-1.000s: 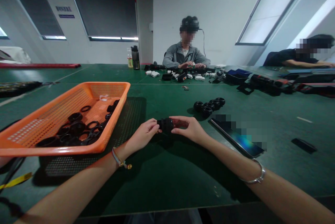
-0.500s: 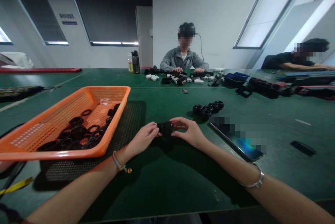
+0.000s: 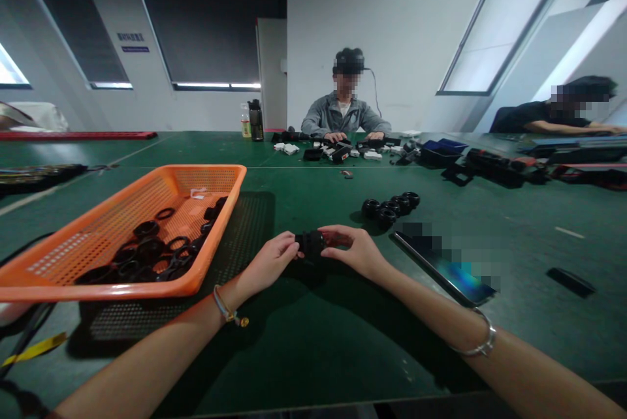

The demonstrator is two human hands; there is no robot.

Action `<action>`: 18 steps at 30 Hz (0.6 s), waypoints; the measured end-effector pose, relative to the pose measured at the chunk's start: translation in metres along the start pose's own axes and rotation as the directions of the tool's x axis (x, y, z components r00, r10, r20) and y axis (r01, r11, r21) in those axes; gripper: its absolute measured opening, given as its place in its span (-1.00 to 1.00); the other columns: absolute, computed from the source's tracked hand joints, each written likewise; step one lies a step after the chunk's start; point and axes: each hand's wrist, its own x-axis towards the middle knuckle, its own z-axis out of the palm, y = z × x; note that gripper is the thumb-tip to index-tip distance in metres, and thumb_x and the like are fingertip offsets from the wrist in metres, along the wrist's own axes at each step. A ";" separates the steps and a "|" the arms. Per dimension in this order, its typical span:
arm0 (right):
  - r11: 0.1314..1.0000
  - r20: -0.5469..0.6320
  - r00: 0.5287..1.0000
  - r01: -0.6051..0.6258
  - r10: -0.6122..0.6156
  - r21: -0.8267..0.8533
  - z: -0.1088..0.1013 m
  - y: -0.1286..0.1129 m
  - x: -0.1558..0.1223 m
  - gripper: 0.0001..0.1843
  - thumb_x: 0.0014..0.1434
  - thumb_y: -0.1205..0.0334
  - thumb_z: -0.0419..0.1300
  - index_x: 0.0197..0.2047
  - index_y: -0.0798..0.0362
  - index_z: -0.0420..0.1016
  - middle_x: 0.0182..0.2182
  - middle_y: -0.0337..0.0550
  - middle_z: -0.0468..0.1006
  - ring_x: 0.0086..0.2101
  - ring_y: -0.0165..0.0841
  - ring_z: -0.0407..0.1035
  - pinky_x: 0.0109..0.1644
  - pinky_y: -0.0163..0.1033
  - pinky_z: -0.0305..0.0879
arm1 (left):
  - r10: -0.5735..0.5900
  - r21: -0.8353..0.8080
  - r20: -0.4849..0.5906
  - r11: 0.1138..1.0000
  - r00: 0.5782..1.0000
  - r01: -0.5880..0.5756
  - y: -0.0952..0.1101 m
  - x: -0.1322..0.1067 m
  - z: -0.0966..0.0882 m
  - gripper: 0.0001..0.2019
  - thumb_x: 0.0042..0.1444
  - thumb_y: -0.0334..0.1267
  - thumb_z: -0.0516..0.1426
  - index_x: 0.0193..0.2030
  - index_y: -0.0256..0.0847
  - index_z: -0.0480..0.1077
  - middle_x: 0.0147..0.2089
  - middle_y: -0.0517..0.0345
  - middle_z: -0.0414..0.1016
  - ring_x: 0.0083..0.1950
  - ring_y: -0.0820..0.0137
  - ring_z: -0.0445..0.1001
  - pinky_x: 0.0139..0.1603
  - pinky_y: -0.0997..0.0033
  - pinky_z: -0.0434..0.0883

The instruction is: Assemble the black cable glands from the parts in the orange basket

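Between my two hands is a black ribbed cylindrical part (image 3: 312,246), held just above the green table (image 3: 313,334). My left hand (image 3: 275,257) pinches its left end between thumb and fingers. At the other end, the thumb and fingertips of my right hand (image 3: 356,250) curve around the part's right rim. Fine detail on it is too dark to make out. Beyond my right hand, several glossy black round parts (image 3: 386,215) stand in a cluster. An orange basket (image 3: 206,262) to the left holds black rings (image 3: 165,213) and other round black pieces.
A phone (image 3: 443,269) lies right of my right hand, with a small black piece (image 3: 571,282) farther right. Across the table a person (image 3: 345,112) sits behind black and white parts (image 3: 337,153). Two bottles (image 3: 255,120) stand at the back. Another person (image 3: 548,115) is far right.
The view has shifted slightly, so everything sits a little lower in the picture. Both hands keep their hold on the black part, with hardly any visible movement.
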 end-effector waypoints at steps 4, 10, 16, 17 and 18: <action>1.000 0.001 1.000 -0.001 0.001 -0.005 0.000 0.002 0.001 -0.59 -0.17 0.30 0.30 -0.16 0.11 0.50 -0.32 -0.11 0.60 -0.30 -0.26 0.48 -0.08 -0.06 0.39 | -0.006 -0.012 0.002 1.000 1.000 0.006 0.001 -0.001 0.000 -0.71 0.13 -0.27 -0.12 -0.49 -0.26 0.32 -0.35 0.14 0.27 -0.28 0.40 0.31 -0.19 0.43 0.28; 1.000 0.047 0.999 -0.002 0.001 0.022 -0.003 0.008 0.002 -0.52 -0.21 0.33 0.32 -0.12 0.11 0.49 -0.28 -0.08 0.58 -0.30 -0.26 0.48 -0.07 -0.04 0.39 | -0.007 -0.022 0.003 1.000 1.000 0.007 0.000 0.000 0.000 -0.72 0.13 -0.27 -0.12 -0.50 -0.27 0.31 -0.35 0.14 0.25 -0.28 0.40 0.31 -0.19 0.42 0.27; 0.997 0.014 0.997 0.069 -0.070 0.045 -0.003 0.009 0.003 -0.61 -0.21 0.37 0.31 -0.20 0.09 0.53 -0.16 -0.08 0.50 -0.24 -0.30 0.45 -0.08 -0.11 0.39 | -0.012 -0.033 0.009 0.999 1.000 0.012 0.000 0.000 0.000 -0.71 0.13 -0.26 -0.12 -0.49 -0.27 0.32 -0.36 0.15 0.24 -0.29 0.40 0.30 -0.20 0.43 0.27; 0.997 0.018 0.998 0.067 -0.068 0.037 -0.003 0.009 0.003 -0.61 -0.21 0.37 0.30 -0.20 0.09 0.52 -0.19 -0.09 0.51 -0.25 -0.31 0.45 -0.08 -0.11 0.39 | -0.010 -0.033 0.007 0.999 1.000 0.010 0.000 0.000 0.001 -0.71 0.12 -0.26 -0.12 -0.49 -0.27 0.32 -0.36 0.15 0.24 -0.29 0.41 0.29 -0.20 0.43 0.27; 0.998 0.022 0.998 0.061 -0.062 0.028 -0.002 0.008 0.002 -0.60 -0.20 0.38 0.30 -0.19 0.09 0.51 -0.22 -0.10 0.52 -0.27 -0.32 0.45 -0.08 -0.10 0.39 | -0.007 -0.034 0.005 0.999 1.000 0.007 0.000 0.000 0.001 -0.71 0.13 -0.26 -0.12 -0.49 -0.27 0.32 -0.36 0.15 0.24 -0.30 0.41 0.29 -0.20 0.43 0.27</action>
